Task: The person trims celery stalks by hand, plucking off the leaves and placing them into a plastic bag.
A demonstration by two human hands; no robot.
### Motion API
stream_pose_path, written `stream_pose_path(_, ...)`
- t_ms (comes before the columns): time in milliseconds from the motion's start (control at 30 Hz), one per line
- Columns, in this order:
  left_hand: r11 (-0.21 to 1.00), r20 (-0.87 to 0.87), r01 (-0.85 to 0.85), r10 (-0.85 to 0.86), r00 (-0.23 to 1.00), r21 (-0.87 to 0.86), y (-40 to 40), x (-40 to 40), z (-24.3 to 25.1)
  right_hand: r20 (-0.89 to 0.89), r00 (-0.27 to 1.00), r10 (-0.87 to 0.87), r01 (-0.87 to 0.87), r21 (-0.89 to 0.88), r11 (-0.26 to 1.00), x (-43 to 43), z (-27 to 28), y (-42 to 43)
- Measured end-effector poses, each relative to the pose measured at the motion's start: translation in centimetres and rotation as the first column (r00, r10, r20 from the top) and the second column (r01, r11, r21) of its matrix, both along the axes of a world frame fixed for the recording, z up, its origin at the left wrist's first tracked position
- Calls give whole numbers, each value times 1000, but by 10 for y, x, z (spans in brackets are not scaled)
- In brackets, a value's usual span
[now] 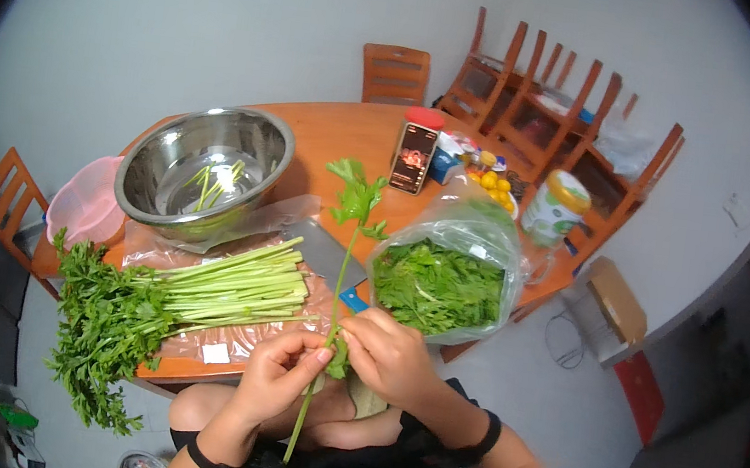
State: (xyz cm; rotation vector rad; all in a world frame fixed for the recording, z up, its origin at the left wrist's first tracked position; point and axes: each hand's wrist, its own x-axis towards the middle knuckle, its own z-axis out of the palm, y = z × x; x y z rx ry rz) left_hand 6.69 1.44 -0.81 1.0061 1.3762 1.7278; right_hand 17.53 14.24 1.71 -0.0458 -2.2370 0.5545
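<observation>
My left hand pinches a long green celery stalk between thumb and fingers, partway along its length. The stalk stands nearly upright, leaves at its top and its lower end over my lap. My right hand grips the same stalk just above, beside a small side leaf. On the left of the table lies a bunch of celery, leaves hanging over the edge. To the right, a clear plastic bag holds many celery leaves. A cleaver with a blue handle lies behind the stalk.
A steel basin holding a few cut stalk pieces stands beside a pink plastic basket. Farther back, a phone leans on a red-lidded jar. A tin and yellow fruit sit right; wooden chairs stand behind.
</observation>
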Motion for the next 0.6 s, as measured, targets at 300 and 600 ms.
stream_pose_path(300, 996, -1, -90, 90, 996, -5, 2, 9, 7, -79, 990, -115, 128, 184, 975, 1, -1, -4)
stream_pose_path(600, 977, 10, -157, 157, 987, 147, 1, 6, 7, 22, 991, -135, 122, 293, 948, 8, 7, -16)
